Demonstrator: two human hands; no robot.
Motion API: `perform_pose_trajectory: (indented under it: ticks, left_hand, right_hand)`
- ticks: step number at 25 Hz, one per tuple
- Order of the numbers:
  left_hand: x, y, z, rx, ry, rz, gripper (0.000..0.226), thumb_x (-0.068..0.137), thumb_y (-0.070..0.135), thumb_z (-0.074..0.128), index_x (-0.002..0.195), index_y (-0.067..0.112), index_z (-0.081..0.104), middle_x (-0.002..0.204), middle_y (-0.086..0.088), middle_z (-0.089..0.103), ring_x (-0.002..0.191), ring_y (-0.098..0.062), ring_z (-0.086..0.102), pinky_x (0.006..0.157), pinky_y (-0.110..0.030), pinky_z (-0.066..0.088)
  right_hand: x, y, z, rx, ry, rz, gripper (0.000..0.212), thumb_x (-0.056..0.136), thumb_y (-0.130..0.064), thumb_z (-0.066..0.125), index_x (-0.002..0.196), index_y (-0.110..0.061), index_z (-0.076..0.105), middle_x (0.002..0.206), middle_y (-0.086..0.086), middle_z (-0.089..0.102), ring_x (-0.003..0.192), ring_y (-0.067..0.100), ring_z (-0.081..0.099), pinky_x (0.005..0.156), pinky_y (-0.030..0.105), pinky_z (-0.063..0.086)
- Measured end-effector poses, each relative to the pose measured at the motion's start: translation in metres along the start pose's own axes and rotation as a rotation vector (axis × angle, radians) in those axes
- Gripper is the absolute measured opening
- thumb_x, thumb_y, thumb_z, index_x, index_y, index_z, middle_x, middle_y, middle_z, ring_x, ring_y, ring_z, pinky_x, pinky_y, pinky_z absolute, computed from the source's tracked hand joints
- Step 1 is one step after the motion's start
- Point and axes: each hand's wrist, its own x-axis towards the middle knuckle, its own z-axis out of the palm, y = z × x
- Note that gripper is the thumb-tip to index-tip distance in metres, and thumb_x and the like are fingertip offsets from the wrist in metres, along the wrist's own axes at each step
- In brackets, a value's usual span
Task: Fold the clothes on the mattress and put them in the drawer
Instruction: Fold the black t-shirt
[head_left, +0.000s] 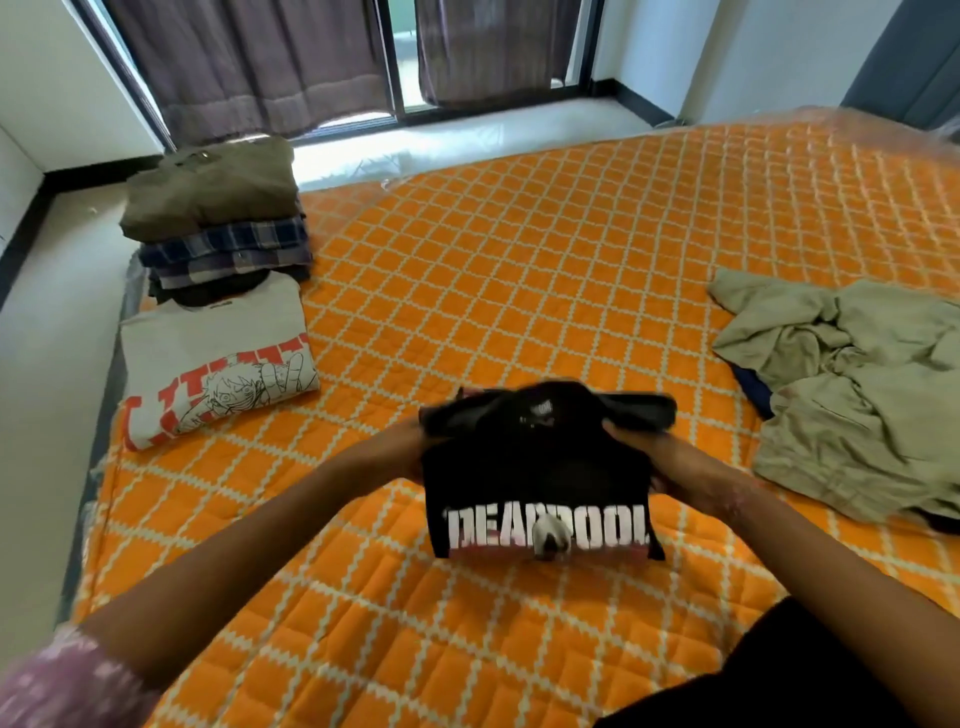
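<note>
A black T-shirt (540, 467) with white "DEADPOOL" lettering is held folded above the orange quilted mattress (519, 270). My left hand (402, 449) grips its left edge and my right hand (670, 462) grips its right edge, fingers curled under the cloth. The far end of the shirt is doubled over and blurred. A crumpled khaki garment (852, 389) lies unfolded on the right of the mattress, with something dark blue (753, 387) peeking from under it.
On the mattress's left edge lies a folded white T-shirt (218, 358) with a red cartoon print. Behind it stands a stack of folded clothes (218, 218), olive on top, plaid below. Beyond are pale floor, curtains (249, 57) and a glass door. No drawer is in view.
</note>
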Motion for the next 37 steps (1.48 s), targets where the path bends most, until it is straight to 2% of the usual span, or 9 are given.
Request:
perform_pose_trajectory:
  ticks: [3, 6, 11, 14, 18, 24, 28, 34, 37]
  left_hand:
    - [0.034, -0.002, 0.018, -0.444, 0.184, -0.213, 0.045, 0.087, 0.046, 0.058, 0.117, 0.013, 0.061, 0.107, -0.008, 0.068, 0.095, -0.025, 0.065, 0.083, -0.038, 0.052]
    - [0.038, -0.044, 0.053, -0.619, 0.410, -0.285, 0.037, 0.094, 0.038, 0.052, 0.113, 0.007, 0.063, 0.100, -0.015, 0.071, 0.086, -0.031, 0.068, 0.071, -0.036, 0.056]
    - [0.024, -0.080, 0.094, 0.096, 0.724, 0.121, 0.031, 0.094, 0.021, 0.056, 0.122, 0.009, 0.058, 0.109, -0.009, 0.068, 0.095, -0.023, 0.065, 0.076, -0.035, 0.053]
    - [0.017, -0.092, 0.112, 0.456, 0.830, 0.106, 0.035, 0.091, 0.040, 0.058, 0.113, 0.014, 0.061, 0.088, -0.005, 0.071, 0.076, -0.021, 0.066, 0.057, -0.029, 0.043]
    - [0.006, -0.097, 0.120, 0.603, 0.882, 0.040, 0.040, 0.089, 0.051, 0.052, 0.096, 0.013, 0.061, 0.071, -0.005, 0.067, 0.057, -0.018, 0.058, 0.044, -0.023, 0.030]
    - [-0.004, -0.089, 0.118, 0.381, 1.015, -0.106, 0.030, 0.092, 0.040, 0.055, 0.099, 0.011, 0.057, 0.093, -0.006, 0.066, 0.076, -0.012, 0.052, 0.055, -0.024, 0.035]
    - [0.012, -0.074, 0.100, 0.109, 0.776, -0.230, 0.034, 0.093, 0.039, 0.056, 0.108, 0.008, 0.055, 0.101, -0.008, 0.065, 0.092, -0.023, 0.062, 0.075, -0.033, 0.051]
    - [-0.003, -0.082, 0.100, 0.084, 0.895, -0.068, 0.015, 0.096, 0.018, 0.051, 0.087, 0.009, 0.059, 0.090, -0.009, 0.066, 0.081, -0.020, 0.061, 0.065, -0.032, 0.048]
    - [-0.011, -0.086, 0.098, 0.009, 0.678, -0.104, 0.012, 0.090, 0.016, 0.062, 0.080, 0.010, 0.062, 0.086, -0.010, 0.068, 0.078, -0.021, 0.063, 0.063, -0.031, 0.050]
  right_hand:
    - [0.015, 0.003, 0.009, 0.196, 0.233, 0.145, 0.047, 0.089, -0.049, 0.055, 0.102, -0.006, 0.066, 0.090, 0.008, 0.070, 0.078, 0.023, 0.067, 0.065, 0.032, 0.056]
    - [0.013, 0.047, 0.028, 0.082, 0.530, 0.194, 0.052, 0.089, -0.049, 0.056, 0.091, 0.002, 0.067, 0.081, 0.015, 0.067, 0.073, 0.031, 0.063, 0.064, 0.036, 0.049]
    - [-0.018, 0.079, 0.069, -0.162, 0.867, -0.224, 0.015, 0.098, -0.025, 0.048, 0.094, -0.014, 0.058, 0.079, 0.003, 0.062, 0.069, 0.020, 0.058, 0.053, 0.019, 0.039]
    - [-0.028, 0.098, 0.081, -0.337, 1.068, -0.102, 0.030, 0.100, -0.033, 0.038, 0.100, -0.010, 0.058, 0.077, 0.006, 0.064, 0.067, 0.023, 0.057, 0.064, 0.033, 0.046]
    - [-0.031, 0.112, 0.077, -0.452, 1.039, 0.164, 0.039, 0.100, -0.039, 0.036, 0.092, -0.011, 0.061, 0.085, 0.009, 0.066, 0.085, 0.031, 0.060, 0.094, 0.043, 0.035]
    - [-0.032, 0.105, 0.058, -0.377, 1.158, 0.149, 0.026, 0.099, -0.019, 0.041, 0.106, -0.004, 0.062, 0.108, 0.017, 0.062, 0.101, 0.034, 0.054, 0.086, 0.043, 0.041]
    - [-0.032, 0.094, 0.027, -0.274, 1.046, 0.240, 0.025, 0.097, -0.019, 0.046, 0.101, -0.006, 0.067, 0.104, 0.017, 0.065, 0.092, 0.034, 0.059, 0.073, 0.035, 0.044]
    - [-0.038, 0.092, 0.018, 0.086, 0.633, 0.197, 0.028, 0.087, -0.031, 0.065, 0.066, -0.014, 0.064, 0.076, 0.008, 0.067, 0.080, 0.027, 0.062, 0.078, 0.038, 0.050]
    - [-0.036, 0.092, 0.024, 0.063, 0.663, 0.151, 0.022, 0.088, -0.019, 0.065, 0.066, -0.014, 0.064, 0.084, 0.013, 0.069, 0.083, 0.028, 0.063, 0.078, 0.040, 0.051]
